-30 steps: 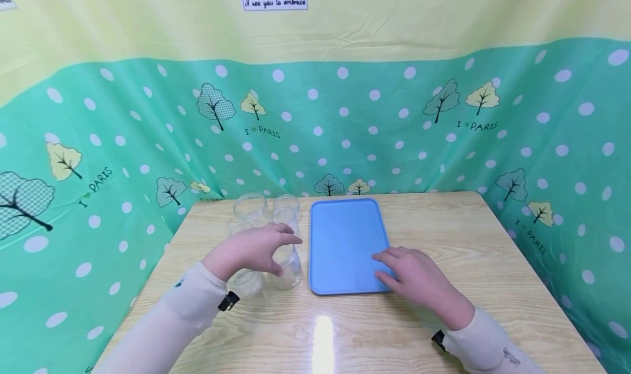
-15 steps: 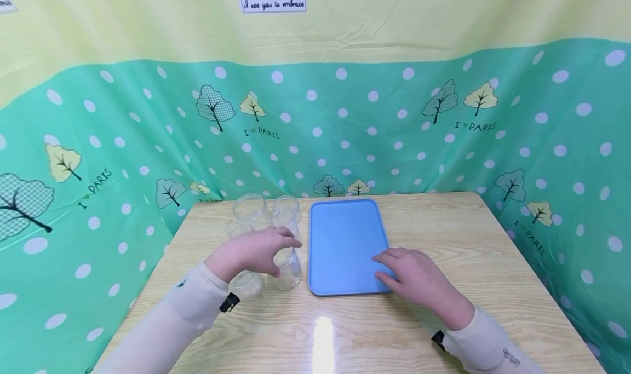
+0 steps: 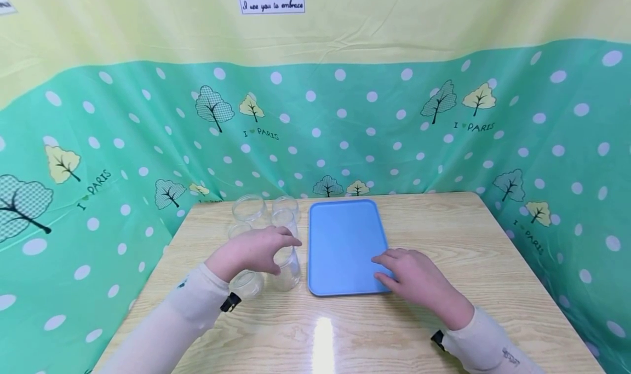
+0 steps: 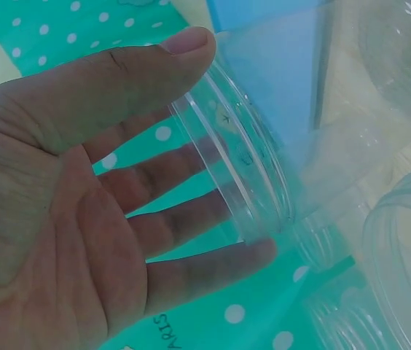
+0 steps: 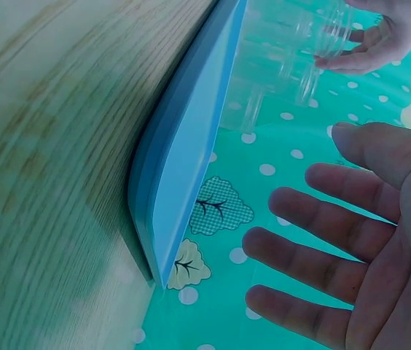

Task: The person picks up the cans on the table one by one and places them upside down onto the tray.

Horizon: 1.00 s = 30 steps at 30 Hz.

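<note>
My left hand reaches over a clear jar standing just left of the blue tray. In the left wrist view, the thumb lies on one side of the jar's rim and the fingers lie round the other, holding it. Over the tray's right edge hovers my right hand, fingers spread and nothing in them. The right wrist view shows a gap between this hand and the tray. The left hand hides parts of the jars beneath it.
Several other clear jars stand close around the held one, including a wide one at the back and another at the front left. A wooden table carries everything. Green dotted cloth hangs behind it and at both sides.
</note>
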### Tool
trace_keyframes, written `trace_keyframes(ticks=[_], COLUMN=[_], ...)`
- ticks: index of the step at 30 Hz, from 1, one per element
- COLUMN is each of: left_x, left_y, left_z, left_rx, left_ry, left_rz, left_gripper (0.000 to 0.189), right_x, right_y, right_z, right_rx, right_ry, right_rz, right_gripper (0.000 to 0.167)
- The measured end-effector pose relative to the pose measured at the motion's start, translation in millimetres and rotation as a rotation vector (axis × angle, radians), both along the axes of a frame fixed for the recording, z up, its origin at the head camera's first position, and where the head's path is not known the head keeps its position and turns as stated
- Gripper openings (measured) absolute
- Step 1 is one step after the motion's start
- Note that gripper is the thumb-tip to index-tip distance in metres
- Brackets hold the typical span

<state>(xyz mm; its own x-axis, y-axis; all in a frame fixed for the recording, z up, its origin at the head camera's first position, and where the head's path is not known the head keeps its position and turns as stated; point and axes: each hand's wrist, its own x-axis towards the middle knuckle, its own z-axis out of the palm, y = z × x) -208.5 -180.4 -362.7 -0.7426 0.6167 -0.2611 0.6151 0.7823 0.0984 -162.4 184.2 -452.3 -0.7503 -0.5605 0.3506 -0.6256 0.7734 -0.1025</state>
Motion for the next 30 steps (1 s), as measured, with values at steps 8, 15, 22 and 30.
trace_keyframes(ticks=[8,15,22,30], left_x=[2.3,6.9,12.6,27.8], left_y=[-1.7,-3.9,-4.2,-7.7], left_z=[7.0,15.8,30.4,37.4], left_rx=[0.038,0.083,0.161,0.212], left_ry=[0.017,0.031,0.056,0.107], left_rz=[-0.018,-0.033,-0.075,-0.097], left_gripper=[0.063,0.062,0.061,0.061], right_x=[-0.2,-0.2,-0.6,-2.6], right_y=[1,1,3,4], right_z=[-0.7,-0.7,-1.2,-1.6], right_rx=[0.0,-0.012,-0.02,-0.024], right_ry=[0.017,0.03,0.008,-0.006], right_rz=[-0.006,-0.005,-0.021,-0.02], right_gripper=[0.032,0.031,0.03,0.029])
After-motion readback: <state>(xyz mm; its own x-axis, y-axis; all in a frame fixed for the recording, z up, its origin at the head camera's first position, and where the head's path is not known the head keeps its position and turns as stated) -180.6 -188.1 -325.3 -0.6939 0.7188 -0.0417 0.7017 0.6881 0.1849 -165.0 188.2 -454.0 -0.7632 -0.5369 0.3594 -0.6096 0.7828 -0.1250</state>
